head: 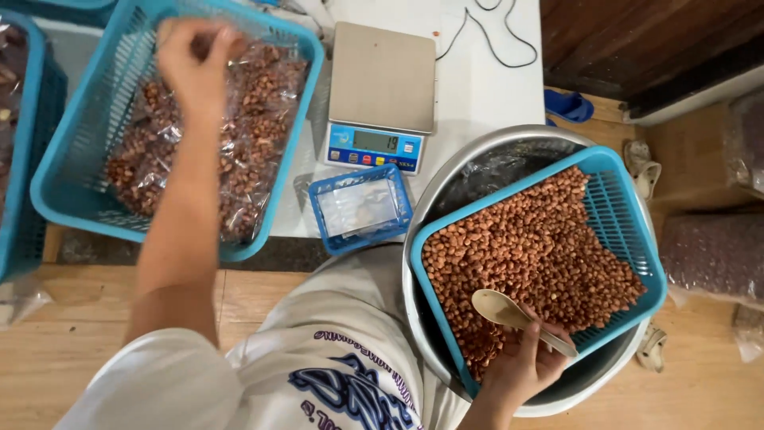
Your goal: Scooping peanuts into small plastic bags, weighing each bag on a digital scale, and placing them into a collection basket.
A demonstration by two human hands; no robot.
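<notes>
My left hand [195, 60] reaches into a large blue basket [72, 183] at the left, fingers closed on a clear bag of peanuts [247, 119] lying on top of several such bags. My right hand [525, 366] grips the handle of a pale plastic spoon [497, 306], whose bowl rests over loose peanuts [533, 247] in another blue basket [629, 223]. That basket sits tilted inside a big metal bowl [422, 231] at my right.
A digital kitchen scale [382, 87] stands on a white table [485, 87] ahead. A small blue basket [362, 207] holding empty clear bags sits in front of it. Another blue basket [20, 159] is at far left. Filled peanut bags [712, 255] and sandals [641, 163] lie on the floor at right.
</notes>
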